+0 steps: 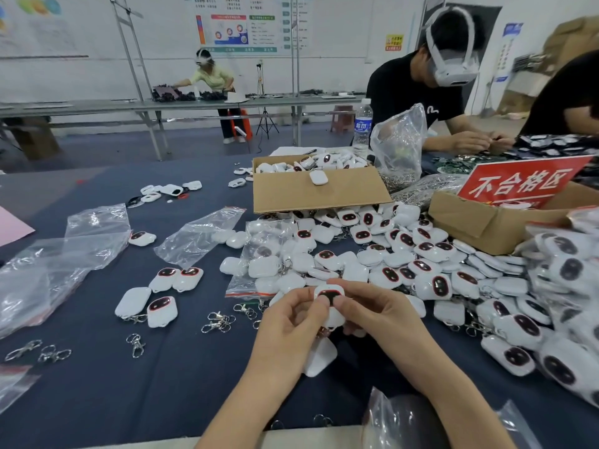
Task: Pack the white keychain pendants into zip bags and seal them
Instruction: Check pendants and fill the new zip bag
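- Two hands meet over a dark tablecloth (162, 384). The left hand (285, 322) and right hand (379, 315) each pinch one white pendant (329, 294) between curled fingertips. Its dark, red-rimmed face is turned up toward the camera, apparently for a check before bagging.
- A second pendant (319, 356) lies beneath the fingers, partly hidden by them; whether it is joined to the held one cannot be told.
- Just beyond the fingertips lies a zip bag (256, 254), partly filled with pendants, its red-striped edge toward the hands. It is likely kept close so the next piece slides straight in. Whether that edge is sealed cannot be told.
- Right of the fingers, a pile (405, 254) of loose pendants spreads within easy reach and seems to be the working supply.
- Left of the fingers lie metal clasps (217, 322) and, farther off, empty bags (201, 234), probably waiting their turn.
- With so many pendants loose, packing looks far from finished.
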Action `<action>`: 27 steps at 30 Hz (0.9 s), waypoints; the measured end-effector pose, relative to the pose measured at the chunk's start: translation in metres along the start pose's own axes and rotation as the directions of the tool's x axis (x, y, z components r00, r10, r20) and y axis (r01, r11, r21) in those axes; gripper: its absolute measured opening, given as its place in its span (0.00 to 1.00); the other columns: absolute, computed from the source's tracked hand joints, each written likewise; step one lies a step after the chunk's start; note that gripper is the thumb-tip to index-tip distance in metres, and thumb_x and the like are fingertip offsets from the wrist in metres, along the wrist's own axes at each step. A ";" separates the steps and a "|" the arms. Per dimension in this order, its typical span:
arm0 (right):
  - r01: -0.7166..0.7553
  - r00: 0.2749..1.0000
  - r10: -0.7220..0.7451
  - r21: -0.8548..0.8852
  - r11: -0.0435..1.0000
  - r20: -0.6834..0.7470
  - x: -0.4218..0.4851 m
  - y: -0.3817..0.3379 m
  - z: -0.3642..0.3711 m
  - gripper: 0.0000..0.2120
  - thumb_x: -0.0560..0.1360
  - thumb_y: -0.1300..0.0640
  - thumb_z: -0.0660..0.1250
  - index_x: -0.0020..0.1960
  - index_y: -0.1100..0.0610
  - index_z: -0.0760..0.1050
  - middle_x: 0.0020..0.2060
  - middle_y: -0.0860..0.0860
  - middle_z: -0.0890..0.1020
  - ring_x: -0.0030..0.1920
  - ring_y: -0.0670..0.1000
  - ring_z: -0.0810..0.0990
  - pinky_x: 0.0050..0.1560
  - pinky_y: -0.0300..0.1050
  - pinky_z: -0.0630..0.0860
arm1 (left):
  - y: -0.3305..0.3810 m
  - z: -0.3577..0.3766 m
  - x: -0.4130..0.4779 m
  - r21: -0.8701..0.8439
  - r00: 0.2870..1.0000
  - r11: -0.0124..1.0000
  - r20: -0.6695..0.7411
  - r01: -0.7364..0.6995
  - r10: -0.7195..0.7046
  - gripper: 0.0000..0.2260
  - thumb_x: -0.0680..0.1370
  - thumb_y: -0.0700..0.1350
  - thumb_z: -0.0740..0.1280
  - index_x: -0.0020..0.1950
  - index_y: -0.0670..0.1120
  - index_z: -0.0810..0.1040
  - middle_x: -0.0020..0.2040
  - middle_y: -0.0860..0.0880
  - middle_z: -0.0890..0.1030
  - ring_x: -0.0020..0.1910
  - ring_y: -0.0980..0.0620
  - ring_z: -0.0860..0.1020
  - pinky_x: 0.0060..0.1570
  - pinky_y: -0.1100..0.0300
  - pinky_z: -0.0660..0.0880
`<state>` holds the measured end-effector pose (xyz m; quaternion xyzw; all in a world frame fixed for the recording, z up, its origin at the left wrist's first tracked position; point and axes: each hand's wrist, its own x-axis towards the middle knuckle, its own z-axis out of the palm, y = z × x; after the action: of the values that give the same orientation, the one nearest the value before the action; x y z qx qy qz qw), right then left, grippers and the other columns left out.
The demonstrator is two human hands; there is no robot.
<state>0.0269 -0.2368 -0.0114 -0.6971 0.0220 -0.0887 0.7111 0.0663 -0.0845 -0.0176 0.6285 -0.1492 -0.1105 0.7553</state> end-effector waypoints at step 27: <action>-0.092 0.995 0.091 0.053 0.994 0.026 0.009 0.012 0.008 0.11 0.82 0.58 0.65 0.52 0.52 0.87 0.33 0.55 0.82 0.33 0.49 0.79 0.35 0.38 0.78 | -0.004 -0.003 0.002 0.012 0.997 0.998 0.041 0.066 -0.067 0.17 0.85 0.41 0.57 0.51 0.47 0.86 0.32 0.44 0.81 0.28 0.50 0.77 0.28 0.61 0.75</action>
<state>0.0376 -0.2304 -0.0219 -0.6770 0.0431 -0.0482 0.7331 0.0696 -0.0830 -0.0223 0.6349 -0.1443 -0.1475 0.7446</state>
